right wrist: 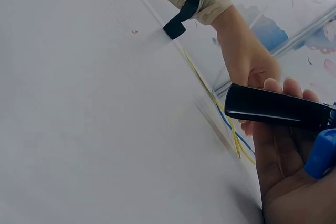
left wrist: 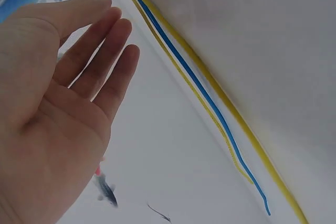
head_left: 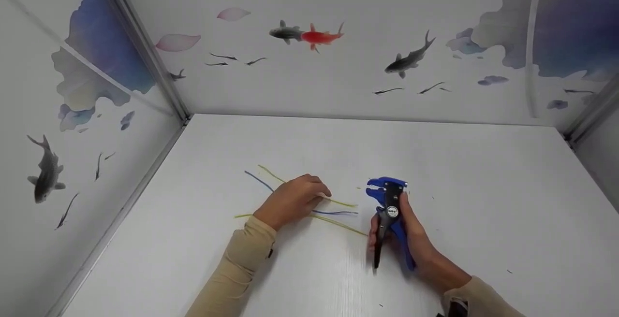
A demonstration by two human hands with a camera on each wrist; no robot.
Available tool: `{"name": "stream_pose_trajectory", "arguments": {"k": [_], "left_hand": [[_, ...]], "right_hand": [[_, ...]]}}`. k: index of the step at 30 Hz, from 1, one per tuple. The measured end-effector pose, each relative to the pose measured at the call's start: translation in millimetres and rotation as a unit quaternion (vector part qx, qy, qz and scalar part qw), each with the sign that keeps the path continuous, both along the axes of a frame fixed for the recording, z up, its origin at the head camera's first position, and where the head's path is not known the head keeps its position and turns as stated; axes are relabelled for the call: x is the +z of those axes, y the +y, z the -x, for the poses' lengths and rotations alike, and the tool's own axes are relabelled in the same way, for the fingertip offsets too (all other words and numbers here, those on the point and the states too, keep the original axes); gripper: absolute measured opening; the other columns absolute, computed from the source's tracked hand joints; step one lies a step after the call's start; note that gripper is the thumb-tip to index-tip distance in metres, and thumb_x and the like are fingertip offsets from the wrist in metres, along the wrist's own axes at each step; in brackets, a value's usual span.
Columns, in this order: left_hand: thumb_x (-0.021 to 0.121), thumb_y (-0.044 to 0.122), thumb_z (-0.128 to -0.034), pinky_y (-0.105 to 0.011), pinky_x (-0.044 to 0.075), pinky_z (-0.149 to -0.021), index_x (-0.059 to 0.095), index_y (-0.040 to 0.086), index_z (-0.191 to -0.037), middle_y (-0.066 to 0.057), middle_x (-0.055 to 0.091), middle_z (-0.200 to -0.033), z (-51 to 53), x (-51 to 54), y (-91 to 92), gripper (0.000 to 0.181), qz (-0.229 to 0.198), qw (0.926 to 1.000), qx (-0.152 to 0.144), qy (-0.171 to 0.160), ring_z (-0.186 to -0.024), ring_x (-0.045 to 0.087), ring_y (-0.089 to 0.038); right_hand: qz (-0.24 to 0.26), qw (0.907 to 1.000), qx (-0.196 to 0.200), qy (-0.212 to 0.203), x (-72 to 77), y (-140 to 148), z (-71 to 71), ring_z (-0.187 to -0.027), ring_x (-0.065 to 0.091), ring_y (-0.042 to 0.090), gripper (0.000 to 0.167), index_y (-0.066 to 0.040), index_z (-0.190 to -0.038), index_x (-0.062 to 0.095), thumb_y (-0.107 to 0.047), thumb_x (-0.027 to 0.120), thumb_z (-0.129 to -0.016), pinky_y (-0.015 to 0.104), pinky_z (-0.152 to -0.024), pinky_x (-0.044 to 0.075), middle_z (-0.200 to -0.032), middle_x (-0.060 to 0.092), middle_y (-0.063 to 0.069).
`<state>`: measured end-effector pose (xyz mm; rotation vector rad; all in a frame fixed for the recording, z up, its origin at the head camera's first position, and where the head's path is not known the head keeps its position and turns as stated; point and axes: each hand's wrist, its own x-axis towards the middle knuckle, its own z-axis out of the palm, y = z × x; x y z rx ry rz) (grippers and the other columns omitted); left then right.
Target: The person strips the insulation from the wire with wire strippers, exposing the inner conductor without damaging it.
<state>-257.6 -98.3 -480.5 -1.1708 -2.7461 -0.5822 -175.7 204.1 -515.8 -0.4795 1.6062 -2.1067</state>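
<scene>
My left hand (head_left: pixel 295 198) is over several thin wires on the white table, its fingertips close to a yellow wire (head_left: pixel 341 203). A blue wire (head_left: pixel 258 180) and another yellow wire (head_left: pixel 346 226) run beneath that hand. In the left wrist view, the fingers are loosely bent with no wire between them, while a blue wire (left wrist: pixel 195 80) and yellow wires pass beside them. My right hand (head_left: pixel 418 239) grips a blue and black wire stripper (head_left: pixel 392 211) by its handles, head pointing away from me with its jaws apart. One black handle (right wrist: pixel 273 107) fills part of the right wrist view.
Small scraps (head_left: pixel 509 271) lie scattered on the white table (head_left: pixel 483 172). Behind it and at the left stand white wall panels (head_left: pixel 309 80) printed with fish and petals. A dark strap (right wrist: pixel 191 6) circles the left sleeve.
</scene>
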Motion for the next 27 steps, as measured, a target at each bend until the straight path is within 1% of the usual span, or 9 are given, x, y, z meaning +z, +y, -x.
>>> {"name": "stream_pose_trajectory", "arguments": {"k": [3, 6, 10, 13, 18, 22, 25, 27], "left_hand": [[0.075, 0.01, -0.103, -0.032, 0.062, -0.098, 0.083, 0.015, -0.117, 0.001, 0.08, -0.113, -3.8, 0.6, 2.6, 0.017, 0.005, 0.9999, -0.009, 0.007, -0.11, 0.074, -0.016], [0.076, 0.012, -0.1025, -0.031, 0.062, -0.095, 0.083, 0.016, -0.115, 0.002, 0.081, -0.11, -7.7, 1.4, 4.6, 0.015, 0.011, 0.9998, -0.014, 0.004, -0.104, 0.075, -0.015], [0.078, 0.014, -0.1018, -0.029, 0.062, -0.093, 0.083, 0.016, -0.112, 0.003, 0.081, -0.108, -11.8, 2.1, 5.5, 0.012, 0.012, 0.9998, -0.016, 0.0, -0.101, 0.075, -0.014], [0.078, 0.014, -0.1012, -0.029, 0.062, -0.093, 0.083, 0.015, -0.111, 0.003, 0.081, -0.107, -14.0, 2.2, 5.2, 0.011, 0.01, 0.9998, -0.017, 0.003, -0.1, 0.075, -0.014], [0.079, 0.013, -0.1005, -0.029, 0.063, -0.09, 0.083, 0.015, -0.108, 0.002, 0.081, -0.105, -15.8, 1.7, 4.1, 0.009, 0.005, 0.9997, -0.021, 0.013, -0.099, 0.075, -0.014], [0.08, 0.012, -0.0995, -0.03, 0.063, -0.089, 0.083, 0.015, -0.107, 0.003, 0.081, -0.103, -15.3, 0.5, 4.8, 0.009, 0.006, 0.9996, -0.014, 0.024, -0.098, 0.075, -0.014], [0.08, 0.013, -0.0989, -0.029, 0.063, -0.089, 0.084, 0.016, -0.106, 0.003, 0.081, -0.102, -15.0, -1.1, 8.8, 0.009, 0.018, 0.9995, -0.008, 0.024, -0.097, 0.074, -0.013], [0.08, 0.015, -0.0992, -0.029, 0.063, -0.089, 0.084, 0.016, -0.106, 0.003, 0.081, -0.102, -14.8, -1.1, 12.5, 0.008, 0.033, 0.9993, -0.008, 0.017, -0.095, 0.074, -0.012]], "right_hand": [[0.006, 1.0, 0.001, 0.001, -0.1, -1, 0.2, -0.082, 0.078, 0.02, 0.094, -0.008, -0.102, 0.068, -0.069, -0.003, -0.108, 0.044, -0.083, 0.065, -0.088, 0.077, 0.002], [0.006, 1.0, 0.001, 0.002, 0.3, -1, 0.4, -0.082, 0.078, 0.021, 0.094, -0.008, -0.102, 0.068, -0.069, -0.003, -0.108, 0.045, -0.083, 0.066, -0.088, 0.078, 0.002], [0.0, 1.0, -0.003, 0.004, 1.1, -1, 0.4, -0.081, 0.078, 0.021, 0.094, -0.007, -0.103, 0.067, -0.069, -0.003, -0.109, 0.045, -0.083, 0.066, -0.088, 0.077, 0.002], [-0.004, 0.9999, -0.01, 0.001, 1.6, 0, 0.7, -0.081, 0.078, 0.021, 0.094, -0.006, -0.102, 0.068, -0.069, -0.002, -0.109, 0.046, -0.083, 0.065, -0.087, 0.077, 0.003], [-0.006, 0.9996, -0.028, -0.003, 2.3, 2, 2.1, -0.081, 0.076, 0.021, 0.094, -0.005, -0.102, 0.067, -0.07, -0.001, -0.109, 0.045, -0.082, 0.065, -0.087, 0.076, 0.003], [0.007, 0.9995, -0.03, -0.011, 2.1, 2, 3.3, -0.081, 0.075, 0.021, 0.093, -0.005, -0.102, 0.067, -0.07, 0.001, -0.109, 0.043, -0.081, 0.064, -0.088, 0.075, 0.004], [0.006, 0.9991, -0.032, -0.025, 1.7, 2, 2.6, -0.081, 0.075, 0.021, 0.092, -0.006, -0.102, 0.067, -0.072, 0.002, -0.109, 0.043, -0.081, 0.064, -0.088, 0.075, 0.004], [0.004, 0.999, -0.032, -0.032, 2.1, 2, 1.9, -0.081, 0.075, 0.021, 0.093, -0.007, -0.102, 0.068, -0.072, 0.002, -0.109, 0.043, -0.082, 0.064, -0.088, 0.076, 0.004]]}}
